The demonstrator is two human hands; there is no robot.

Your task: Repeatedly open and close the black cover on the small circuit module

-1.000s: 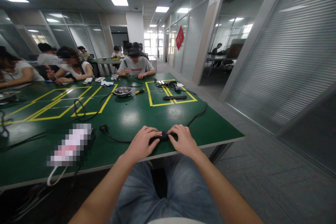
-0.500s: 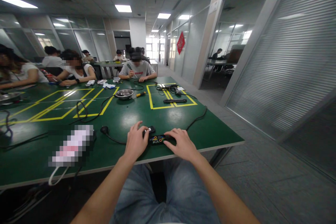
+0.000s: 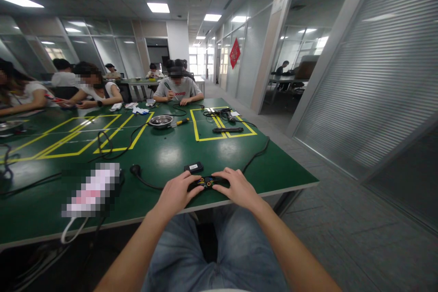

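The opened black cord housing (image 3: 207,182) is grasped at its left end by the left grip (image 3: 178,192) and at its right by the right grip (image 3: 237,188), both narrowly parted. The counter edge (image 3: 212,204) is seen just nearer than it. Right of it, open room is crossed by a cable (image 3: 257,151); just behind it a labelled cover (image 3: 193,167) is laid, left a power plug (image 3: 135,169).

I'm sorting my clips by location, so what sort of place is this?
Probably an office used as a workshop: ribbed glass partitions at right, a person in a pale T-shirt seated at a green table marked with yellow tape, and, near its edge, an opened black plastic device.
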